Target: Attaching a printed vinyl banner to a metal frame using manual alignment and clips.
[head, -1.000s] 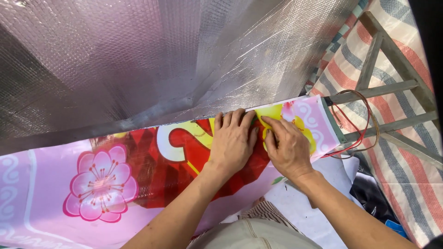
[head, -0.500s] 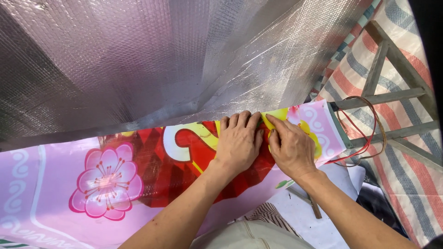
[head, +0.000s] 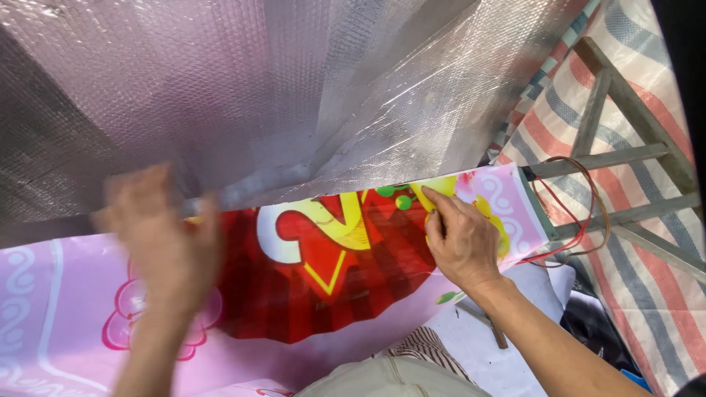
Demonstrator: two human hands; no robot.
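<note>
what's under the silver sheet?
The pink banner runs under the silver sheet's lower edge; its upper part is covered. Right hand presses the banner; the blurred left hand is at the edge.

A pink, red and yellow flowered banner (head: 309, 272) lies under silver bubble-textured foil (head: 257, 95).

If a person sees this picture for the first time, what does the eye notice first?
A large silver bubble foil sheet fills the top. Below it lies a pink banner with red and yellow print, the right hand pressing flat on it. The blurred left hand is at the foil's edge.
</note>
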